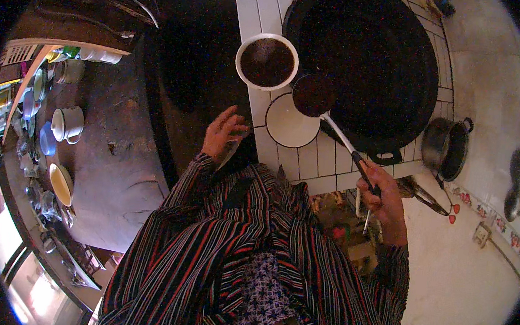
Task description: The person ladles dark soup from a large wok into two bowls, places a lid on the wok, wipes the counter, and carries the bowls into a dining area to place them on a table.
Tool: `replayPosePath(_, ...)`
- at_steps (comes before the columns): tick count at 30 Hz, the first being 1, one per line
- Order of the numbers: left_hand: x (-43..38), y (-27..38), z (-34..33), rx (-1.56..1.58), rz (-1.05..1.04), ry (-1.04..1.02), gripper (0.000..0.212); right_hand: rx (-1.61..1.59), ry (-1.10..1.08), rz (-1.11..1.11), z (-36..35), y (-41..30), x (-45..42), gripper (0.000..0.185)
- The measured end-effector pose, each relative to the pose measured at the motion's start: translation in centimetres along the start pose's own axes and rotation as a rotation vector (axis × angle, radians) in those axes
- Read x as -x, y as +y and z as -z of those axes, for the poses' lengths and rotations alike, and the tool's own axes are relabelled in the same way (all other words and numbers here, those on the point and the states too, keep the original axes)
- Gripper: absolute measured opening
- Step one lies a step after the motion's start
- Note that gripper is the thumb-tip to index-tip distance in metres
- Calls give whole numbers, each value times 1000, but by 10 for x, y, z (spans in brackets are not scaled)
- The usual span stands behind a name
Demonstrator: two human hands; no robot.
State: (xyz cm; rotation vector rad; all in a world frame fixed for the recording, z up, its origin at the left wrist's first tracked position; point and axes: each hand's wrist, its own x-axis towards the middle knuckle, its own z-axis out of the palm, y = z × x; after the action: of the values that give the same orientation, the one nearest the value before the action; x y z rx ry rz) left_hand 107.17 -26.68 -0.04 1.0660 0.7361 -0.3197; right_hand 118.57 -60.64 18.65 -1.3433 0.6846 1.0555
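Observation:
My right hand point(383, 202) grips the black handle of a ladle point(341, 130). Its dark bowl is over the near-left rim of a large black pan point(368, 70), whose inside is too dark to make out. Left of the ladle, a white-rimmed bowl point(268, 62) of dark liquid stands at the edge of the white tiled counter point(299, 163). Partly beneath the ladle bowl lies a round white dish or lid point(292, 121) with a dark rim. My left hand point(226, 132) is raised beside the counter edge, fingers loosely bent and apart, with nothing visible in it.
A dark pot point(444, 147) is by the wall at right, near a wall socket point(482, 233). On the left, a brown table point(108, 169) bears a lidded white enamel mug point(67, 124), a blue bowl point(47, 139) and a yellowish bowl point(60, 185).

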Motion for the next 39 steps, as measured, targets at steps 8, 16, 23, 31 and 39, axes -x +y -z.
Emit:
replayPosePath(8, 16, -4, 71, -76, -147, 275, 54, 338, 98, 102, -19, 20, 0, 43)
replayPosePath(16, 52, -19, 133, -1031, -471, 856, 47, 545, 170, 315, -15, 51, 13, 40)
replayPosePath(23, 61, -51, 188, -1300, -225, 1058, 71, 1181, 294, 1135, -11, 52, -1, 37)
replayPosePath(31, 82, -51, 191, -1430, -70, 891, 83, 1220, 676, 891, 108, 44, -146, 34)
replayPosePath(39, 78, -27, 176, -1410, -27, 844, 75, 1727, 915, 1019, 191, 29, -300, 21)
